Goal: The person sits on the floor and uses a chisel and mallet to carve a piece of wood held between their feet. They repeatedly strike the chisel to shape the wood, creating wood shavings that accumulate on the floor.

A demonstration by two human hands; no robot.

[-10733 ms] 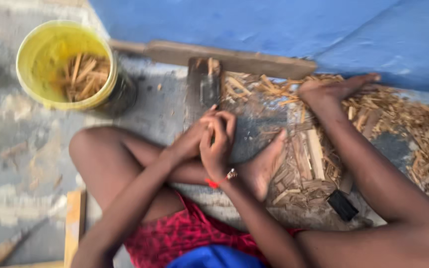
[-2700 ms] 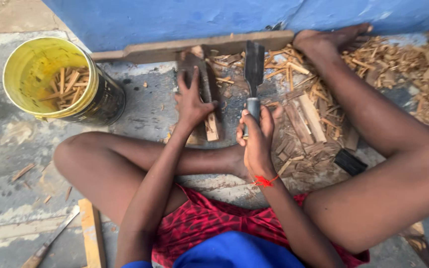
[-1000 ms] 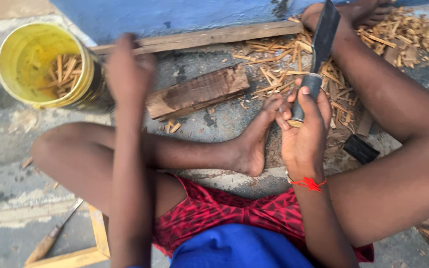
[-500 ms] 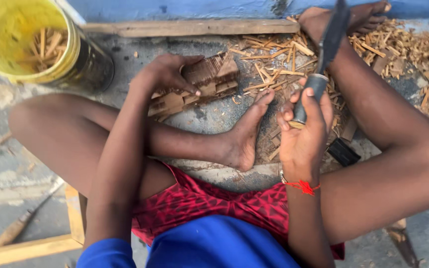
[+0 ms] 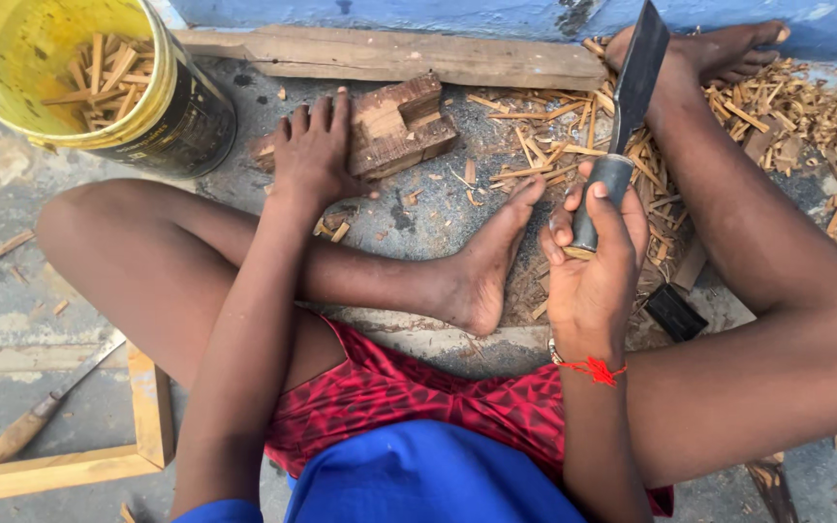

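The dark rectangular wood block (image 5: pixel 394 126), right of the yellow plastic bucket (image 5: pixel 162 107) already filled with split sticks (image 5: pixel 99 73), is pressed by the left hand (image 5: pixel 314 145) with fingers spread flat. The broad steel chopping knife (image 5: pixel 632 97) is gripped upright in the closed right hand (image 5: pixel 593 276); the block looks not yet split.

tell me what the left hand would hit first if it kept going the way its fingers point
The left hand already rests beside the wood block; straight ahead, its fingers would probably meet the plank along the blue wall.
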